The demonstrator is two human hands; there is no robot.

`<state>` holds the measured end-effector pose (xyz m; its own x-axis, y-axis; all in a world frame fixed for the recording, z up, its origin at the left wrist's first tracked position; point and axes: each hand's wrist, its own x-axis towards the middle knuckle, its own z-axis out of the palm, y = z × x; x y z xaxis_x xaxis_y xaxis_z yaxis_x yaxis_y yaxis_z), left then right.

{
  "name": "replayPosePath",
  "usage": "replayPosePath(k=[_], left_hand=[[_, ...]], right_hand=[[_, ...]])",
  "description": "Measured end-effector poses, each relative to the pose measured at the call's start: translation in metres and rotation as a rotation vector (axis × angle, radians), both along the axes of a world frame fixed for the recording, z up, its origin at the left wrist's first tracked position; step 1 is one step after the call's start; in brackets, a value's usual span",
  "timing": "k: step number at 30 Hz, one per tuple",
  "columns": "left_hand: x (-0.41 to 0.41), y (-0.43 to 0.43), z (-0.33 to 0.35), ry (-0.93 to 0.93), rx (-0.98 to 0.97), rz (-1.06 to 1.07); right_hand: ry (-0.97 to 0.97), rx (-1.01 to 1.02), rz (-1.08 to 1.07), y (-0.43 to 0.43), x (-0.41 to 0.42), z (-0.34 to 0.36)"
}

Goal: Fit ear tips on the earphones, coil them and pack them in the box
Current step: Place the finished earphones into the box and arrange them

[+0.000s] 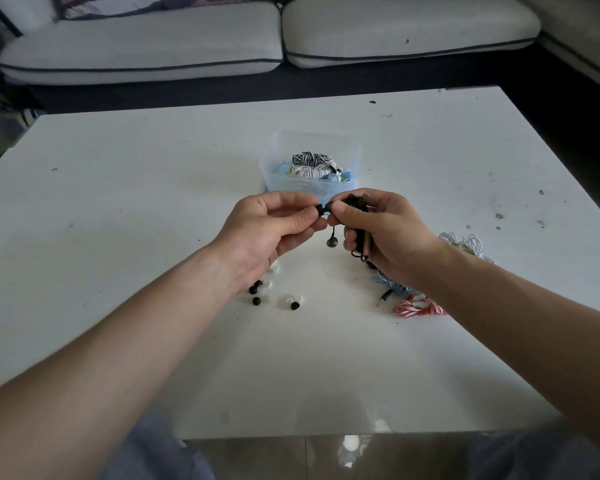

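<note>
A grey sofa (142, 46) runs along the back of the room. In front of it stands the white counter (118, 202) on which I work. Leftmost, by my left wrist, lie the loose ear tips (257, 301), black and white mixed, kept close, I judge, so the next one is a short reach. My left hand (274, 230) is raised over the counter, thumb and forefinger pinching a black ear tip (321, 210) and presenting it rightward. Behind the hands, mid-counter, sits the clear box (274, 174), open-topped and already holding coiled sets, striped and white. Its place straight ahead leaves a direct path for packing. My right hand (388, 233) grips the black earphones (354, 204): thumb and forefinger steady one bud against the tip, and the lower fingers gather the cable into a bundle so it cannot tangle. The second bud (330, 243) hangs free between the hands. Whether the tip is seated I cannot tell. Farthest right, loose on the counter, lie the other earphones (418, 308) in blue, red-striped and white cable — apparently not yet coiled.
</note>
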<state>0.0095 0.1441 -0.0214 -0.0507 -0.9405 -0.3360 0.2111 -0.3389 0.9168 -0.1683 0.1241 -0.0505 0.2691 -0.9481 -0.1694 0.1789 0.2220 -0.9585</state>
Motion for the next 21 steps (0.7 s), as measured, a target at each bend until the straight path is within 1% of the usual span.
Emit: replayPosePath(k=[9, 21], left_hand=[[-0.0007, -0.0005, -0.0004, 0.04, 0.012, 0.008], [-0.0004, -0.0006, -0.0035, 0.005, -0.004, -0.014]], right_hand=[[-0.025, 0.03, 0.005, 0.0014, 0.002, 0.0018], [0.01, 0.024, 0.004, 0.0019, 0.0016, 0.0012]])
